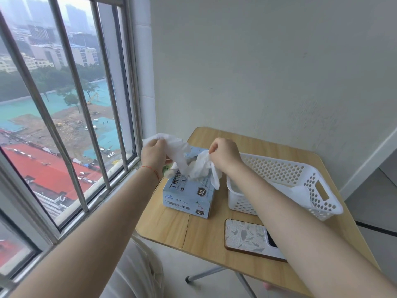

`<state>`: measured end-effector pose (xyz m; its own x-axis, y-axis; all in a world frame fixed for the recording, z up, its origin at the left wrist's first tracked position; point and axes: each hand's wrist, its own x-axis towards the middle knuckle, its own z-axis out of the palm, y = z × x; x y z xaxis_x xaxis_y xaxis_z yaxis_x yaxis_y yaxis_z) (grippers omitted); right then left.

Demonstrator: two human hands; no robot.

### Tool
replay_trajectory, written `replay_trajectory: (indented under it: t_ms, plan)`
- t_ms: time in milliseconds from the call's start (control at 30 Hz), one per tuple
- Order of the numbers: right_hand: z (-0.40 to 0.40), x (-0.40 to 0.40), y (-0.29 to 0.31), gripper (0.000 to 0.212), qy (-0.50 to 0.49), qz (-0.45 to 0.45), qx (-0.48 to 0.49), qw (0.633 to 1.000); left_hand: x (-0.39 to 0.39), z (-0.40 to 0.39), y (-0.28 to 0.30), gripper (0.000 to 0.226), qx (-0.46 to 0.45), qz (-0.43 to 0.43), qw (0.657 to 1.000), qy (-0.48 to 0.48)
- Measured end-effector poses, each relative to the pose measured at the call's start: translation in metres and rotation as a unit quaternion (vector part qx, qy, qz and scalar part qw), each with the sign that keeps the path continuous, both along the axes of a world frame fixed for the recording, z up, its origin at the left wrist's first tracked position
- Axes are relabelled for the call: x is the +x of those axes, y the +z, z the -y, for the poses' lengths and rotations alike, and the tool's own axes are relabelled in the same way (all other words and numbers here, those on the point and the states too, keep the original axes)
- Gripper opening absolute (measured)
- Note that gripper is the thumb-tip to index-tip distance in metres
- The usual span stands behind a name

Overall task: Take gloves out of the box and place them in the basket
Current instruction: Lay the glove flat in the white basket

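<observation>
Nearest the camera, two bare forearms reach forward over a small wooden desk (165, 229) set beside a barred window (71, 108). On the desk's near right part lies a phone (247, 236) in a pale patterned case, face down, partly covered by the right forearm. Just beyond it, on the left, stands a light blue glove box (189, 197) printed with Chinese characters and "XL"; to its right, just beside it, sits a white perforated plastic basket (309, 186) with a cut-out handle, some white material lying in its bottom. Above the box, the left hand (153, 155), with a thin red string at its wrist, is closed around one white glove (174, 147) that bunches out over its fingers. The right hand (225, 155) pinches a second white glove (204, 168) between thumb and fingers; that glove hangs down to the box's top opening, its fingers dangling toward the basket. Behind the desk rises a plain pale wall (268, 61).
</observation>
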<state>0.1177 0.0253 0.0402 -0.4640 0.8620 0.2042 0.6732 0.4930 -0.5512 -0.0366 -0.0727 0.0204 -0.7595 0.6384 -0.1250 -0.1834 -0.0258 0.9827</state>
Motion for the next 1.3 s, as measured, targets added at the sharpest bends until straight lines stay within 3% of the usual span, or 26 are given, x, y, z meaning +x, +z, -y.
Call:
replay_trajectory:
  t_ms: [100,233,300,400,500,567,633,700,767,900,967,1033,1300]
  plan:
    - [0.005,-0.009,-0.003,0.026,0.072,0.037,-0.028,0.996,0.001,0.003,0.004,0.025,0.021,-0.029,0.999,-0.026]
    - [0.016,-0.019,-0.007,0.038,0.166,0.314,-0.056,0.933,0.01,0.007,0.016,0.022,0.014,-0.049,0.996,-0.066]
    - [0.013,-0.024,-0.006,0.038,0.165,0.344,-0.036,0.924,0.012,0.008,0.016,0.02,0.001,-0.03,0.997,-0.072]
    - [0.006,-0.021,-0.003,0.031,0.133,0.261,-0.023,0.956,0.017,0.013,0.022,0.015,0.039,0.041,0.995,-0.08]
    - [0.0,-0.01,0.011,0.024,0.075,0.039,-0.052,0.995,0.024,0.016,0.032,0.048,0.091,0.082,0.986,-0.11]
    - [0.0,-0.001,0.023,0.025,0.039,-0.172,-0.176,0.968,0.03,0.021,0.038,0.053,0.128,0.133,0.971,-0.155]
    - [0.0,0.01,0.033,0.034,0.069,-0.27,-0.346,0.896,0.033,0.022,0.041,0.042,0.143,0.191,0.952,-0.193]
    - [-0.002,0.021,0.037,0.055,0.136,-0.25,-0.451,0.846,0.033,0.018,0.035,0.036,0.126,0.197,0.949,-0.213]
    - [-0.003,0.031,0.038,0.049,0.194,-0.224,-0.482,0.824,0.037,0.015,0.03,0.037,0.096,0.161,0.96,-0.208]
    - [-0.006,0.044,0.038,0.03,0.195,-0.24,-0.449,0.838,0.045,0.012,0.027,0.027,0.002,0.113,0.942,-0.315]
    - [-0.007,0.048,0.039,0.019,0.163,-0.258,-0.425,0.852,0.047,0.009,0.023,0.035,-0.036,-0.003,0.94,-0.34]
    - [-0.006,0.052,0.042,0.011,0.129,-0.267,-0.4,0.867,0.05,0.006,0.018,0.042,-0.014,-0.103,0.941,-0.322]
    - [-0.011,0.06,0.048,0.024,0.061,-0.297,-0.354,0.885,0.053,0.008,0.024,0.026,-0.102,-0.231,0.924,-0.287]
